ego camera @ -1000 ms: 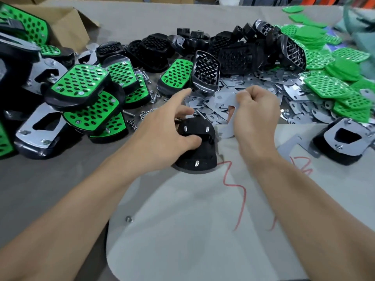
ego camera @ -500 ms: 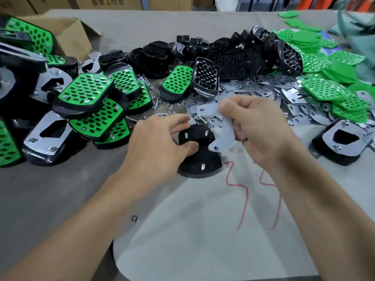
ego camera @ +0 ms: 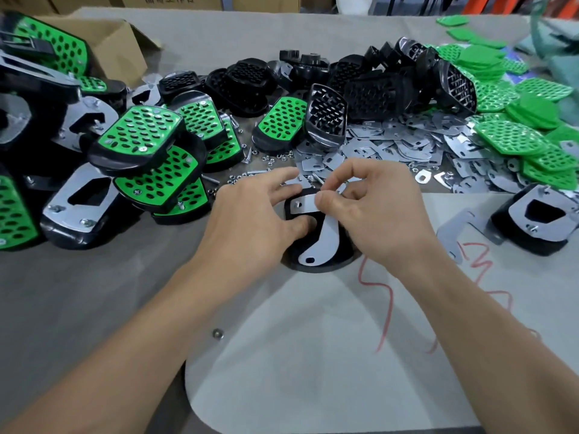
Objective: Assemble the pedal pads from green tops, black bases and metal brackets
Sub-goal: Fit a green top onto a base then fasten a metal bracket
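L hand [ego camera: 250, 217] steadies a black base [ego camera: 343, 257] lying underside-up on the counter [ego camera: 78, 292], at the far edge of a pale sheet [ego camera: 313, 355] w/ red scribbles [ego camera: 379, 296]. Thumb is on the base's middle and the index finger reaches along its far rim. The other fingers are hidden behind the hand, so that grip looks like a hold across the base, but I can't say how tight.

R hand [ego camera: 372, 211] has a metal bracket [ego camera: 326, 236] by its top bar. Its grip is a narrow pinch, thumb & curled fingertips closed on the strip. The bracket lies flat over the base, curved arm running down toward the near edge, w/ a hole showing at each visible end.

Around them:
- Finished pads [ego camera: 141, 133] w/ green perforated faces are heaped at left, some flipped to show brackets.
- Bare black bases [ego camera: 369, 86] are piled at the back.
- Loose brackets [ego camera: 391, 145] are spread just beyond the hands, w/ small nuts & screws [ego camera: 266, 161] to their left.
- Green tops [ego camera: 513, 139] are stacked at right.
- One flipped pad [ego camera: 532, 223] w/ bracket fitted sits near the right edge, a spare bracket [ego camera: 460, 227] just beside it.
- A cardboard box [ego camera: 119, 42] is at back left.
- A lone nut [ego camera: 217, 333] lies near the sheet's left edge.
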### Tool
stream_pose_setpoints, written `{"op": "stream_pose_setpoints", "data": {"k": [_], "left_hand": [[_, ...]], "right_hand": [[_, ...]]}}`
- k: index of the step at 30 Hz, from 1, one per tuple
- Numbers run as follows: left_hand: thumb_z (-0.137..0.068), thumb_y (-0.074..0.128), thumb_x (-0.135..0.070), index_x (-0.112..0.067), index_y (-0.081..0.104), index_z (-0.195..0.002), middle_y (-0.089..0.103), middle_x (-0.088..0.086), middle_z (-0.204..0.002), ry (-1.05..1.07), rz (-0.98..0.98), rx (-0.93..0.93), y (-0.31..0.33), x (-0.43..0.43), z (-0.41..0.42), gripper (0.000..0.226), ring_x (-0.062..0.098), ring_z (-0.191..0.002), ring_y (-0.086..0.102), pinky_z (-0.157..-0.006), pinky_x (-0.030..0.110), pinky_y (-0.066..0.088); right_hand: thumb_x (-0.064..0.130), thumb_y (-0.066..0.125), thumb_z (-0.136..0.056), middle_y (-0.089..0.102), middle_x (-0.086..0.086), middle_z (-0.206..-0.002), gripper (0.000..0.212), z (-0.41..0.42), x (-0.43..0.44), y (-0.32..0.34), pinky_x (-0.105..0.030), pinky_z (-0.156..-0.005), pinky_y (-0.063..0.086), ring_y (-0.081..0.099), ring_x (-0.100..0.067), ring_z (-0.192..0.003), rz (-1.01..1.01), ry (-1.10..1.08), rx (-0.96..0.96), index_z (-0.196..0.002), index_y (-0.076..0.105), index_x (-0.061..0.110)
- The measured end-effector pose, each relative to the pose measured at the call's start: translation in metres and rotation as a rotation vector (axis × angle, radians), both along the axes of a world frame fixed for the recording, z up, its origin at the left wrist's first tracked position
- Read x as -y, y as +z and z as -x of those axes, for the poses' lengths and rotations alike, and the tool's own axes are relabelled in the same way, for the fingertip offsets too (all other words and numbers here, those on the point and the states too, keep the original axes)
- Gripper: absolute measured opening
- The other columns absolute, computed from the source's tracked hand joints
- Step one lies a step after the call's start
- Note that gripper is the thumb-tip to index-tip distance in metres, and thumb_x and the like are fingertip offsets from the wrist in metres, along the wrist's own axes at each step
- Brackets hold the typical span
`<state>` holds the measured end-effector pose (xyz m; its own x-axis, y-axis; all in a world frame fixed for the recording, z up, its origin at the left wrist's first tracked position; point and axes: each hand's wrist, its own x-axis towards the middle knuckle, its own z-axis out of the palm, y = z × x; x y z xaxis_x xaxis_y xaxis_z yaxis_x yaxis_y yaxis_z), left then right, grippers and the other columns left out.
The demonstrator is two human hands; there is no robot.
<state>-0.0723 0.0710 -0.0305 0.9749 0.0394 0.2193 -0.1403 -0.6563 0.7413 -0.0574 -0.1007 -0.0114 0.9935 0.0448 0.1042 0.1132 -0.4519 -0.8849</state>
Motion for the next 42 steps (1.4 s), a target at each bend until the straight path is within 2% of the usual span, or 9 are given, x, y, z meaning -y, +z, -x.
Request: {"op": "stream_pose_setpoints", "data": {"k": [7,13,16,20,24,31,35,39,42], "left_hand": [[-0.068,0.087,-0.030,-0.043,0.073,-0.116,0.056,-0.049,-0.075,-0.050,-0.020,0.004,-0.004,-0.004,-0.002,0.051,-0.028,-0.067,0.054,-0.072,-0.006,0.037],[-0.075,0.074,-0.056,-0.056,0.069,-0.110,0.060,-0.051,-0.085,-0.110,0.014,-0.005,0.001,-0.005,-0.002,0.035,-0.026,-0.091,0.061,-0.077,0.002,0.047],[-0.077,0.073,-0.054,-0.076,0.051,-0.099,0.057,-0.056,-0.078,-0.089,-0.060,0.026,0.011,0.000,0.002,0.038,-0.018,-0.078,0.060,-0.064,0.008,0.045],[-0.076,0.075,-0.055,-0.070,0.059,-0.097,0.060,-0.042,-0.075,-0.032,-0.079,0.005,0.008,0.001,0.002,0.030,0.003,-0.069,0.052,-0.058,0.023,0.039],[-0.071,0.066,-0.061,-0.081,0.041,-0.094,0.066,-0.040,-0.096,-0.019,-0.131,0.018,0.015,0.005,0.003,0.040,0.005,-0.068,0.059,-0.075,0.031,0.056],[-0.074,0.067,-0.059,-0.083,0.030,-0.095,0.051,-0.053,-0.067,-0.015,-0.163,0.045,0.016,0.008,0.005,0.049,-0.001,-0.062,0.050,-0.063,0.020,0.042],[-0.075,0.068,-0.058,-0.075,0.051,-0.100,0.047,-0.057,-0.086,-0.038,-0.162,0.054,0.012,0.004,0.002,0.035,-0.014,-0.060,0.052,-0.061,0.006,0.039],[-0.079,0.077,-0.048,-0.041,0.080,-0.101,0.044,-0.055,-0.087,-0.015,-0.173,0.084,0.006,0.001,0.000,0.023,-0.008,-0.080,0.056,-0.061,-0.002,0.035],[-0.081,0.080,-0.042,-0.038,0.081,-0.100,0.052,-0.054,-0.065,-0.022,-0.156,0.074,0.003,0.000,-0.002,0.019,-0.021,-0.068,0.055,-0.063,-0.003,0.035]], "right_hand": [[0.031,0.079,-0.073,0.058,0.005,-0.047,0.013,-0.007,0.002,0.001,-0.021,-0.047,0.039,0.048,-0.007,-0.040,0.197,-0.074,0.015,-0.067,0.069,0.025],[0.027,0.080,-0.076,0.053,0.004,-0.045,0.010,-0.007,0.005,-0.002,-0.024,-0.047,0.037,0.043,-0.007,-0.041,0.132,-0.020,0.001,-0.069,0.072,0.025],[0.023,0.080,-0.078,0.060,-0.007,-0.056,0.007,-0.010,0.012,0.002,-0.026,-0.051,0.039,0.045,-0.009,-0.048,0.130,0.059,-0.040,-0.075,0.075,0.024],[0.022,0.091,-0.065,0.064,0.006,-0.069,0.032,-0.011,0.034,0.011,-0.027,-0.056,0.040,0.050,-0.010,-0.057,0.003,0.299,-0.247,-0.094,0.079,0.028],[0.027,0.094,-0.057,0.056,0.010,-0.075,0.047,-0.007,0.029,0.012,-0.015,-0.047,0.037,0.046,-0.004,-0.047,0.158,0.336,-0.199,-0.098,0.071,0.034],[0.036,0.091,-0.063,0.052,0.012,-0.091,0.053,0.001,0.025,0.014,-0.021,-0.059,0.039,0.051,-0.001,-0.056,0.292,0.293,-0.151,-0.110,0.065,0.038],[0.034,0.088,-0.065,0.052,0.030,-0.098,0.049,0.012,0.026,0.013,-0.020,-0.070,0.041,0.053,0.009,-0.073,0.229,0.270,-0.081,-0.107,0.064,0.042],[0.025,0.089,-0.069,0.052,0.021,-0.121,0.027,0.014,0.032,0.013,-0.012,-0.077,0.043,0.058,0.001,-0.093,0.171,0.395,-0.124,-0.087,0.075,0.039],[0.026,0.088,-0.071,0.053,0.021,-0.126,0.022,0.014,0.033,0.011,-0.014,-0.081,0.043,0.058,0.001,-0.097,0.185,0.386,-0.100,-0.081,0.078,0.043]]}}
